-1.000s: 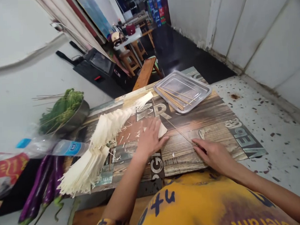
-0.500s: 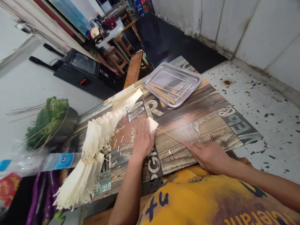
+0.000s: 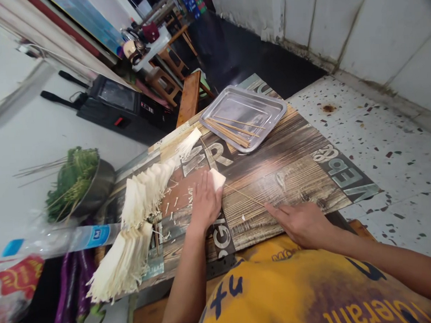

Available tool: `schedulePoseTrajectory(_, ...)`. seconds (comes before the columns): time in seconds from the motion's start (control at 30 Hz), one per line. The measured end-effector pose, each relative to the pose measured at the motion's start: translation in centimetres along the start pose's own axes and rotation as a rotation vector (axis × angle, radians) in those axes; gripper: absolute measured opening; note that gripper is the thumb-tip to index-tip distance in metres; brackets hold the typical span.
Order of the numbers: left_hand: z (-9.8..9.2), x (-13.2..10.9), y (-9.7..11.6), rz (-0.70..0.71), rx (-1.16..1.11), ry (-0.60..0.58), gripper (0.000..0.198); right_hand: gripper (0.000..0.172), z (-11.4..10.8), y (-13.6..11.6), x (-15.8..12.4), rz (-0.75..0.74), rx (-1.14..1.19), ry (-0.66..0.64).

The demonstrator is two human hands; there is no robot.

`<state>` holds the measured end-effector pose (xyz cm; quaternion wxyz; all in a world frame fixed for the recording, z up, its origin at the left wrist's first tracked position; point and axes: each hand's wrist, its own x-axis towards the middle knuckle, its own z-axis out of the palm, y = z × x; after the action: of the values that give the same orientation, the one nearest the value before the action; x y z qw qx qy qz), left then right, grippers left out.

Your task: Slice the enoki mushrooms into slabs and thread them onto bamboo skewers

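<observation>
My left hand [image 3: 205, 202] lies over a bundle of enoki mushrooms, pinning it to the table; the bundle's white cut base [image 3: 218, 179] shows beside the thumb, and the rest is hidden under the fingers. Between the fingertips of my right hand [image 3: 298, 222] is a thin bamboo skewer [image 3: 244, 195], which runs left to that base; how deep its tip sits I cannot tell. Left of my left hand, skewered enoki bundles lie in two overlapping rows, an upper row [image 3: 140, 193] and a lower row [image 3: 121, 261]. A single enoki bundle [image 3: 189, 142] with a skewer lies beyond.
A metal tray [image 3: 270, 116] with several bamboo skewers [image 3: 232, 132] sits at the table's far side. To the left are a metal bowl [image 3: 104, 180] of leafy greens [image 3: 71, 179], a plastic bottle [image 3: 79, 237] and purple eggplants [image 3: 69, 291]. Mushroom scraps [image 3: 172, 204] dot the table [image 3: 287, 163].
The camera view has shifted slightly. Both hands keep nearly the same pose, and the skewer still meets the mushroom base; no other change shows.
</observation>
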<state>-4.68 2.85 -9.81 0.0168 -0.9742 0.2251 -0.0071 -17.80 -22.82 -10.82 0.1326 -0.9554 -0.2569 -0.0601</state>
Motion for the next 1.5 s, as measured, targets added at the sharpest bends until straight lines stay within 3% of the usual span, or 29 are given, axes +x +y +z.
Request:
schedulePoseTrajectory(1.23, -0.2, 0.0, 0.2, -0.015, -0.018, -0.008, 0.057, 0.049, 0.1, -0.6, 1.0, 0.012, -0.084, -0.045)
schedulePoseTrajectory(1.37, 0.0, 0.0, 0.1, -0.009, -0.022, 0.006, 0.056, 0.053, 0.4, -0.6, 1.1, -0.008, -0.077, -0.017)
schedulePoseTrajectory(1.5, 0.0, 0.1, 0.0, -0.002, -0.029, 0.014, 0.056, 0.058, 0.2, -0.9, 1.5, -0.011, -0.132, -0.072)
